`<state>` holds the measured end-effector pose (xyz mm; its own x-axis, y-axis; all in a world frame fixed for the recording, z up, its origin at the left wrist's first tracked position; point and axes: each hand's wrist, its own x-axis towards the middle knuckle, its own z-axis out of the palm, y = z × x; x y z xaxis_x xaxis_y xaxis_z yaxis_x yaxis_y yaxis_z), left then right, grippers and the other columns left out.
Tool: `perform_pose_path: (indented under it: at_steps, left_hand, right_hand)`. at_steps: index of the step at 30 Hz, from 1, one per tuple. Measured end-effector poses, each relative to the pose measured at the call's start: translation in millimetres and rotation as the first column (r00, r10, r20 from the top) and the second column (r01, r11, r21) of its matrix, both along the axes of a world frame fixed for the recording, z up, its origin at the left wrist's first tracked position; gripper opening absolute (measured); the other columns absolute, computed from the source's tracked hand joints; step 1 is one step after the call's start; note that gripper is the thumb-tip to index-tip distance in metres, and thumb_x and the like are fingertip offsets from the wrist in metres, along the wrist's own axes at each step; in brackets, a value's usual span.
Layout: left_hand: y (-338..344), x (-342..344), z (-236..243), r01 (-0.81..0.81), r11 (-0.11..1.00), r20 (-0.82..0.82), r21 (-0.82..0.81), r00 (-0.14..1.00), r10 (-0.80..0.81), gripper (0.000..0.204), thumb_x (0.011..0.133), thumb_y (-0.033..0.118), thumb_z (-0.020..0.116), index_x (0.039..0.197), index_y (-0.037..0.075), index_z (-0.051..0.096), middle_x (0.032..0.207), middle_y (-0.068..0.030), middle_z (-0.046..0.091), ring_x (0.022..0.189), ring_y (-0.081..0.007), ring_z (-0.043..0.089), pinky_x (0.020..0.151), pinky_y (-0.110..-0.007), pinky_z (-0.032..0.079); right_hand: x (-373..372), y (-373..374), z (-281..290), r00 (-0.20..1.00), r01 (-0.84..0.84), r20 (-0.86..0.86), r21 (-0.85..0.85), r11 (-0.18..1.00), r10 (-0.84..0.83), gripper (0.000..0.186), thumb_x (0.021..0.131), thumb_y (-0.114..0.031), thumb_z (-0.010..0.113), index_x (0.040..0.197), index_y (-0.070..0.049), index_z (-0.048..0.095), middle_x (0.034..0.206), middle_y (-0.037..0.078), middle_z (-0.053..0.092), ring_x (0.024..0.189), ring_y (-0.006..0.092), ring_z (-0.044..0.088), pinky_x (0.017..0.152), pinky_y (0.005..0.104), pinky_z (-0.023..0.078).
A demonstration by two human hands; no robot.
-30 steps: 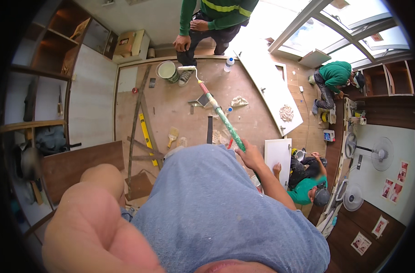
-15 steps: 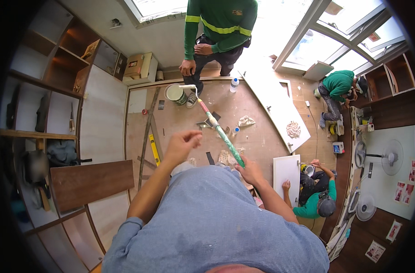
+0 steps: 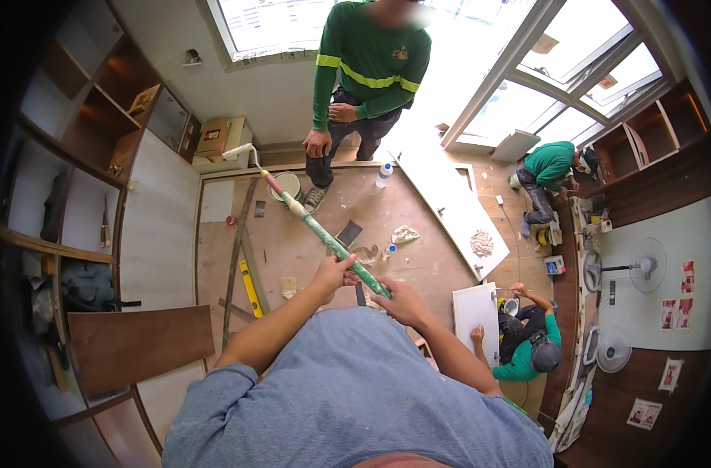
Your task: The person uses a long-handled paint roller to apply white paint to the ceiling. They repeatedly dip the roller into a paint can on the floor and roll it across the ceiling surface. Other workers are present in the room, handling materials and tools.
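Observation:
A paint roller on a long, green-smeared pole slants up and left in front of me. My right hand is wrapped round the pole's near end. Farther up the pole, my left hand is closed round it too. The roller's white sleeve is raised at the far end, left of a paint bucket. That bucket stands on the board by the feet of a person in green. The pole passes in front of part of the bucket.
A yellow spirit level and a water bottle are on the board floor. At right lies a long white panel. One worker handles a smaller white panel; another worker crouches farther back. Shelving lines the left.
My left hand, free half a second ago, has taken hold of the pole. The roller head has swung left and up, away from above the bucket. My view has shifted slightly.

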<state>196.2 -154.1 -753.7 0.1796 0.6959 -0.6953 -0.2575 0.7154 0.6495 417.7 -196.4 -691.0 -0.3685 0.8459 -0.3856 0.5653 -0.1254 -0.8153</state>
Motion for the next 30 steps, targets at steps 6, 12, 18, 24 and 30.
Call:
perform_pose_path:
  at_steps: [6, 12, 18, 24, 30]
  left_hand:
    - [18.5, -81.2, -40.7, -0.021, 1.000, 0.020, -0.015, 1.000, 0.021, 0.025, 0.103, 0.030, 0.062, 0.108, 0.006, 0.058, 0.090, -0.0051, 0.066, 0.072, -0.0151, 0.065, 0.068, -0.031, 0.060]
    - [15.9, -149.4, -85.8, 0.109, 0.991, 0.185, -0.077, 0.978, -0.093, 0.028, 0.103, 0.032, 0.063, 0.114, 0.006, 0.060, 0.096, -0.0067, 0.069, 0.075, -0.0171, 0.067, 0.070, -0.032, 0.059]
    - [-41.9, -256.9, -163.5, 0.325, 0.945, -0.438, 0.034, 0.855, -0.278, 0.035, 0.099, 0.027, 0.063, 0.126, 0.004, 0.064, 0.101, -0.0104, 0.074, 0.075, -0.0157, 0.069, 0.065, -0.032, 0.058]
    - [-167.1, -395.5, -208.1, 0.042, 0.971, -0.567, -0.236, 0.805, -0.173, 0.018, 0.096, 0.020, 0.064, 0.101, 0.003, 0.070, 0.081, -0.0077, 0.070, 0.059, -0.0181, 0.065, 0.052, -0.033, 0.053]
    - [-282.7, -459.3, -190.8, -0.185, 0.871, -0.561, -0.456, 0.819, -0.120, 0.014, 0.097, 0.016, 0.062, 0.103, 0.005, 0.067, 0.082, -0.0077, 0.070, 0.057, -0.0194, 0.064, 0.048, -0.034, 0.050]
  right_hand:
    - [-0.1, -53.3, 13.7, 0.982, 0.150, -0.027, -0.482, 0.863, -0.186, 0.051, 0.095, -0.025, 0.073, 0.141, -0.009, 0.059, 0.077, 0.002, 0.061, 0.059, 0.0089, 0.057, 0.054, 0.0276, 0.048]
    - [-80.6, -71.6, 56.7, 0.964, 0.263, 0.152, -0.429, 0.864, -0.218, 0.046, 0.097, -0.021, 0.070, 0.139, -0.007, 0.060, 0.075, 0.003, 0.061, 0.061, 0.0110, 0.056, 0.056, 0.0287, 0.046]
    - [-128.6, -76.5, 9.1, 0.948, 0.207, 0.284, -0.220, 0.953, -0.140, 0.045, 0.096, -0.026, 0.068, 0.134, -0.004, 0.062, 0.084, 0.014, 0.069, 0.073, 0.0226, 0.066, 0.071, 0.0379, 0.052]
    - [-127.7, -51.3, -75.6, 0.925, 0.174, 0.358, -0.113, 0.978, -0.123, 0.044, 0.093, -0.026, 0.067, 0.130, -0.003, 0.064, 0.102, 0.028, 0.071, 0.098, 0.0444, 0.068, 0.084, 0.0500, 0.052]
    - [-180.4, 8.8, -124.5, 0.901, 0.124, 0.426, -0.065, 0.990, -0.084, 0.043, 0.091, -0.025, 0.069, 0.128, -0.004, 0.066, 0.109, 0.030, 0.070, 0.107, 0.0463, 0.066, 0.092, 0.0518, 0.051]
